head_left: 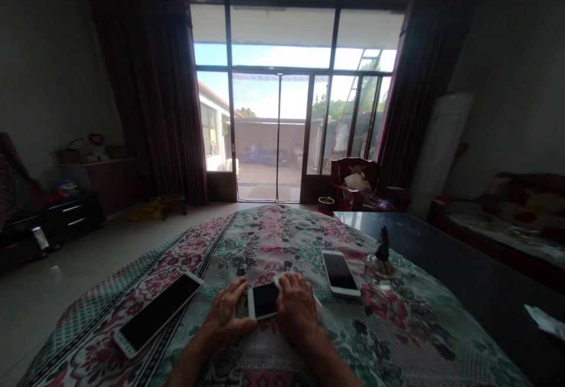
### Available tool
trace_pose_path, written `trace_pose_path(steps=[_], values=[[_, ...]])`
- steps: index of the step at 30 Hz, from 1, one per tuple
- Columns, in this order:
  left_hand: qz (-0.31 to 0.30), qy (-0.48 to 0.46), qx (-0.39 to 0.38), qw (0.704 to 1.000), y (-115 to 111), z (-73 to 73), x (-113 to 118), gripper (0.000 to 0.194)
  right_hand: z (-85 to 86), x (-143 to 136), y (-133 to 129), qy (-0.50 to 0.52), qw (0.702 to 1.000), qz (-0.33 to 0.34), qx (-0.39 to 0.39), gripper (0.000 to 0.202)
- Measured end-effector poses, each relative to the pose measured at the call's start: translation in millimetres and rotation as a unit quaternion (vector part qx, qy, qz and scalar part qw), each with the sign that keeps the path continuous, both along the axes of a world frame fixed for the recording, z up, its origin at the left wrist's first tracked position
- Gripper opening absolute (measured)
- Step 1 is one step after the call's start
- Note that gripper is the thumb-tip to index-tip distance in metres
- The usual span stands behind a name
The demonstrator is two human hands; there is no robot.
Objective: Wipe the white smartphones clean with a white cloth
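A white-framed phone with a dark screen (265, 300) lies on the flowered cloth between my hands. My left hand (227, 312) is at its left end, thumb and fingers spread apart along the edge. Over its right end, my right hand (298, 302) presses a white cloth or tissue (318, 309), mostly hidden under the palm. A second white phone (341, 273) rests to the right of that hand, screen up. Farther left, a larger white phone (159, 313) lies at a slant, its screen dark.
The flowered cloth (273, 228) covers a rounded surface. On its right stands a clear bottle with a black pump (383, 257). Beyond it is a dark glossy table (463, 281) with a white packet (545, 322). A wooden chair (353, 184) stands near the glass doors.
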State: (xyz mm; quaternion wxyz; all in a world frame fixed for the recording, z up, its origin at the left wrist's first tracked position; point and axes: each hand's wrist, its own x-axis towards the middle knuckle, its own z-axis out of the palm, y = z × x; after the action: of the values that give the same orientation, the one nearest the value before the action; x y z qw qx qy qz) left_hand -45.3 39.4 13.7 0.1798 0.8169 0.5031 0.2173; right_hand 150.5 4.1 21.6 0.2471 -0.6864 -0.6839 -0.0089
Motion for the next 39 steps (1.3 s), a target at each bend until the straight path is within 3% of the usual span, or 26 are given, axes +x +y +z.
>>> trace_pose_path(steps=[7, 11, 17, 25, 36, 39], values=[[-0.013, -0.040, 0.031, 0.999, 7.1, -17.0, -7.3, 0.063, 0.4, 2.4, -1.2, 0.010, 0.999, -0.004, 0.038, 0.019], [-0.010, -0.064, 0.040, 0.997, 9.2, -20.5, -7.5, 0.057, 0.2, 5.2, 0.0, 0.027, 0.999, 0.001, 0.046, 0.026], [-0.022, -0.075, 0.030, 0.996, 10.1, -13.0, -3.8, 0.049, 2.7, 11.8, 4.7, 0.028, 0.999, 0.011, 0.011, 0.026], [-0.056, -0.114, 0.031, 0.991, 4.9, 2.3, -0.9, 0.038, -4.1, 13.2, 6.3, 0.067, 0.995, 0.048, 0.053, 0.025], [-0.064, -0.132, 0.032, 0.989, 2.0, 6.6, 1.1, 0.032, 0.1, -13.9, 7.4, 0.006, 0.997, 0.069, 0.016, 0.022], [-0.032, -0.148, 0.047, 0.987, 2.3, 2.4, 2.5, 0.037, 1.0, -25.3, 12.8, 0.006, 0.997, 0.073, 0.001, 0.022]])
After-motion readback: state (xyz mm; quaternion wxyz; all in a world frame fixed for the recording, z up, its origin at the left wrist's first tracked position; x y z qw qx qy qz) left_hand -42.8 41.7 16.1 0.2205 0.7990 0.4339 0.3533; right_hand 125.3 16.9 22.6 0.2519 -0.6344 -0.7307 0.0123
